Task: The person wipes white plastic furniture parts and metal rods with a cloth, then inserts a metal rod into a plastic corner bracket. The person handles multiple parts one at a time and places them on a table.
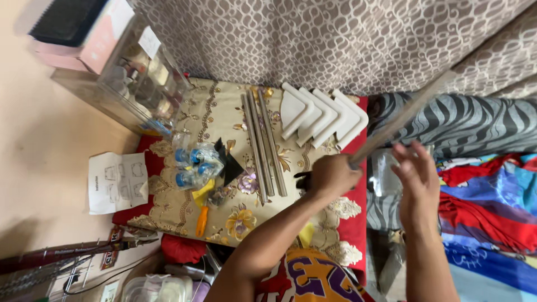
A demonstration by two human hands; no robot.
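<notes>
Fingers of our left hand (330, 176) close round the lower end of a long grey metal rod (403, 116) slanting up over the floral cloth-covered table (218, 112), our right hand (417, 179) open beside it, with three more steel rods (263, 145) and white corner shelves (319, 114) lying underneath.

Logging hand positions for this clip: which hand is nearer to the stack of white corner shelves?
Left. The left hand, gripping a metal rod, sits just below the white corner shelves; the right hand hovers open farther to the side, over the striped fabric.
</notes>
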